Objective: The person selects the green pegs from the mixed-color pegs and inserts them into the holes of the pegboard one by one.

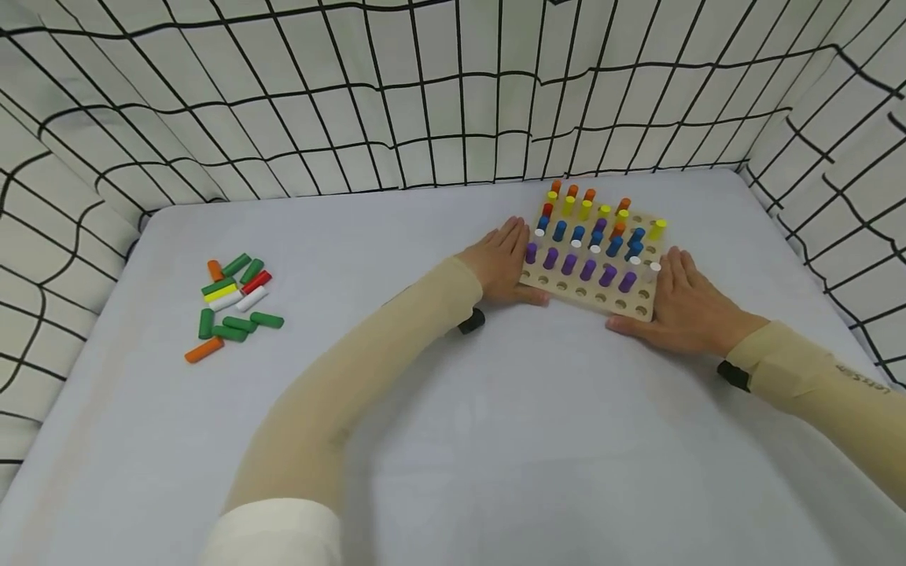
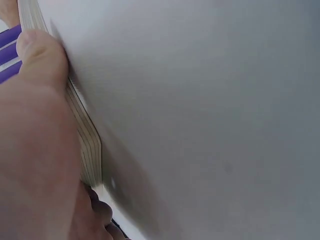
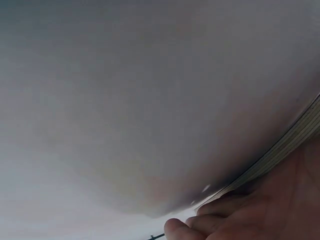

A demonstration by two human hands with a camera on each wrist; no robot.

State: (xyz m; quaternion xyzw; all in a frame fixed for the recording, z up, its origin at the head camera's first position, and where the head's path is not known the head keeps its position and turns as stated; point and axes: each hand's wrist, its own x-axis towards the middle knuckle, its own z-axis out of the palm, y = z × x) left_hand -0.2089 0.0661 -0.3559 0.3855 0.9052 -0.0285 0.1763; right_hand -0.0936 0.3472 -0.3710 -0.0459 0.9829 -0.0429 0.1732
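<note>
A wooden pegboard [image 1: 582,292] lies at the back right of the table, turned a little. Purple, white, blue, yellow, orange and red pegs stand in it, and its front row of holes shows bare. My left hand [image 1: 501,263] lies along the board's left side with straight fingers, its thumb [image 2: 42,52] against the front edge. On the opposite side my right hand [image 1: 697,310] has its straight fingers along the right edge and its thumb by the front right corner. In the right wrist view the fingers [image 3: 215,217] run beside the board's layered edge [image 3: 280,152].
Loose pegs in green, orange, yellow, red and white, such as an orange peg [image 1: 204,350] and a red peg [image 1: 256,281], lie scattered at the left of the white table [image 1: 453,472]. A black wire grid [image 1: 425,102] fences the back and both sides.
</note>
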